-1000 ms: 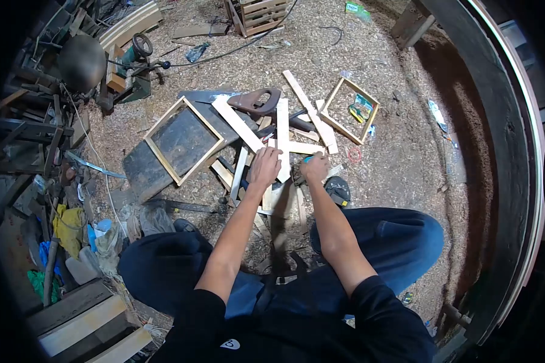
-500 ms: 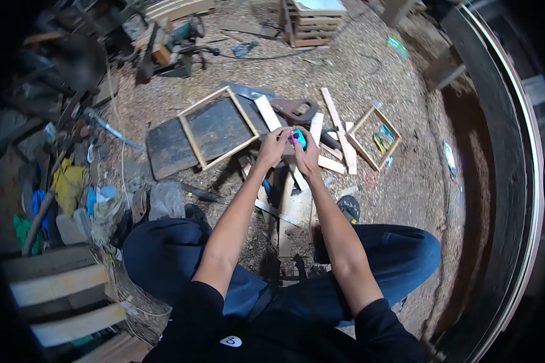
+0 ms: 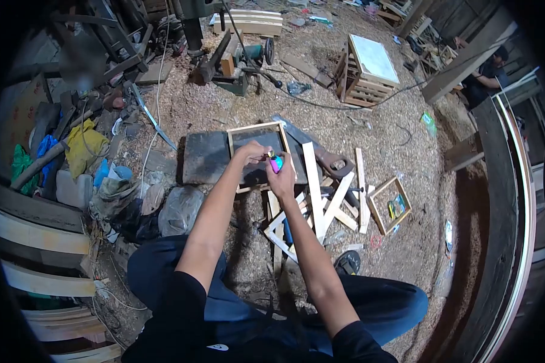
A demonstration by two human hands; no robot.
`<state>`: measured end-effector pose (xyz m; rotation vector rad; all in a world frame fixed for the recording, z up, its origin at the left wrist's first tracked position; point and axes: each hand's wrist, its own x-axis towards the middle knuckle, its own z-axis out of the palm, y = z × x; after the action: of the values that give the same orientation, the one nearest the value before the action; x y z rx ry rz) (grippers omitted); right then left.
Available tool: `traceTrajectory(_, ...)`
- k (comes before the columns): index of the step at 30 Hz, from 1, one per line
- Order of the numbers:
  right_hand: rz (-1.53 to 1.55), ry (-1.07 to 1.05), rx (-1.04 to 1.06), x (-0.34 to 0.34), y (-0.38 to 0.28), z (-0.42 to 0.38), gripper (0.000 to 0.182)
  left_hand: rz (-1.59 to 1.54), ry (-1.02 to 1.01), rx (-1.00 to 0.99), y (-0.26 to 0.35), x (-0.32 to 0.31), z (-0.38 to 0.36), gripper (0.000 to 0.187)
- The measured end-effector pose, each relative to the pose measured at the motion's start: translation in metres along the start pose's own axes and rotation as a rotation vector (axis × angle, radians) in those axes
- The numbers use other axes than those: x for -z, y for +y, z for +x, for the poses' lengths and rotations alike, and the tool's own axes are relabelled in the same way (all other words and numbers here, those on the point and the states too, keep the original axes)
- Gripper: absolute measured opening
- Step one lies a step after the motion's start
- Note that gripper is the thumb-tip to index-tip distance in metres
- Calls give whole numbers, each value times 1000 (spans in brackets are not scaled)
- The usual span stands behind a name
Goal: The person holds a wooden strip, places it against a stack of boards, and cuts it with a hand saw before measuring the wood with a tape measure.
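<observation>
My right hand [image 3: 283, 175] is closed around a small turquoise and magenta object [image 3: 277, 164], whose kind I cannot make out. My left hand [image 3: 252, 152] is beside it, its fingers pinched together near the object's tip; what they hold, if anything, is hidden. Both hands are above a rectangular wooden frame [image 3: 231, 142], which lies on a dark board [image 3: 204, 158]. To the right of the hands lie a handsaw [image 3: 333, 162] and several pale wooden slats [image 3: 313, 187].
A smaller wooden frame [image 3: 376, 212] with a colourful packet [image 3: 396, 207] lies at right. A slatted crate [image 3: 369, 72] stands at the back. Cloth and plastic bags [image 3: 180, 210] are heaped at left. Another person [image 3: 485, 78] is at far right, behind posts.
The camera view has tilted up and shifted, showing more of the background. My hands have moved left, from beside the saw to over the large frame, still with the turquoise and magenta object.
</observation>
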<state>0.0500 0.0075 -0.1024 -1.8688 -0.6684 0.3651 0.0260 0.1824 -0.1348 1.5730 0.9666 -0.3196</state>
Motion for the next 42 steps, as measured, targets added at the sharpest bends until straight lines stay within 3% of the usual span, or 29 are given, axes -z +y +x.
traceTrajectory(3,-131,38,46,-7,7,7,41,-264,41,29,7,12,12,33)
traceTrajectory(8,-181,92,-45,-7,7,35,41,-243,-53,-122,33,15,26,35)
traceTrajectory(10,-226,124,-44,-9,3,42,41,-39,-39,-241,40,24,45,31)
traceTrajectory(11,-245,118,-78,-9,2,45,41,-30,-27,-456,19,28,92,26)
traceTrajectory(12,-264,111,-112,-8,1,48,40,-26,-32,-455,25,30,97,26)
traceTrajectory(14,-272,86,-145,-7,3,49,40,263,387,-454,41,35,91,22)
traceTrajectory(18,-362,62,-150,-3,7,40,40,458,395,-530,41,41,107,21)
traceTrajectory(26,-430,44,-198,21,16,4,41,470,436,-368,44,24,112,22)
traceTrajectory(32,-373,88,-217,21,26,-48,41,331,416,-487,36,20,112,25)
traceTrajectory(42,-376,128,-210,34,50,-57,36,356,451,-437,43,5,87,26)
